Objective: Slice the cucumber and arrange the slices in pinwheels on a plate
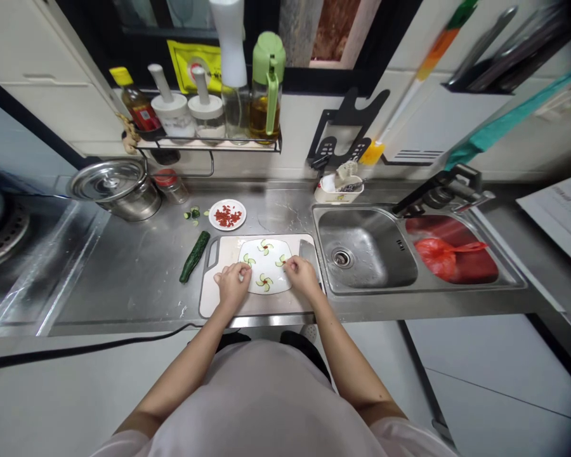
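Observation:
A white plate (268,266) lies on a cutting board (223,254) at the counter's front. Thin cucumber slices form several pinwheels on it, some with visible red bits at their centres. At the plate's left edge is my left hand (234,284), its thumb and fingertips pinched beside the left pinwheel. My right hand (302,277) pinches at the right pinwheel (280,261). Whatever is between either hand's fingertips is too small to make out. Small red pieces, like goji berries (227,216), fill a little white dish (212,218) behind the board. A knife blade (307,251) lies on the board's right side.
Left of the board lie a cucumber (195,257) and some cucumber scraps (193,214). A lidded steel pot (136,197) and a red-capped jar (172,187) stand farther back. The double sink (366,247) is on the right, with a red plastic bag (438,259). Above hangs a seasoning rack (209,146).

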Demonstrator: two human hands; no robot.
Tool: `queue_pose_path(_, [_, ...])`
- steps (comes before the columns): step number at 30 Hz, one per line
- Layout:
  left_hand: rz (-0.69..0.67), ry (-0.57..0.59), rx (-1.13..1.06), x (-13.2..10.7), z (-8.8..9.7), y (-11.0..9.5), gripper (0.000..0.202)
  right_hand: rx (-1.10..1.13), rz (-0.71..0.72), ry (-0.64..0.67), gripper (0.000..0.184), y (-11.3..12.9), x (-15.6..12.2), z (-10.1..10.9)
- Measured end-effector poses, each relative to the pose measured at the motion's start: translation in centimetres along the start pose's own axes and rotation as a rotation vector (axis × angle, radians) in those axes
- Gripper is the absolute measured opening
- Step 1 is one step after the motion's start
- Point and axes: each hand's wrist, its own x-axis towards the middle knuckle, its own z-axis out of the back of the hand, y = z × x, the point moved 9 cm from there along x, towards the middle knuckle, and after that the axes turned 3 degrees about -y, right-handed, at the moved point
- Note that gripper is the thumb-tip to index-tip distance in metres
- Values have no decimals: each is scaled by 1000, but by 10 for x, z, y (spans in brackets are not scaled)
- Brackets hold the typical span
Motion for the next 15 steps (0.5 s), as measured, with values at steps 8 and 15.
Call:
queue_pose_path(8, [16,-51,-16,-13,12,20,12,136,-130,-175,23,-32,6,45])
queue_pose_path(15, [38,-59,-45,-15,14,22,12,131,-36,-129,20,-2,41,34])
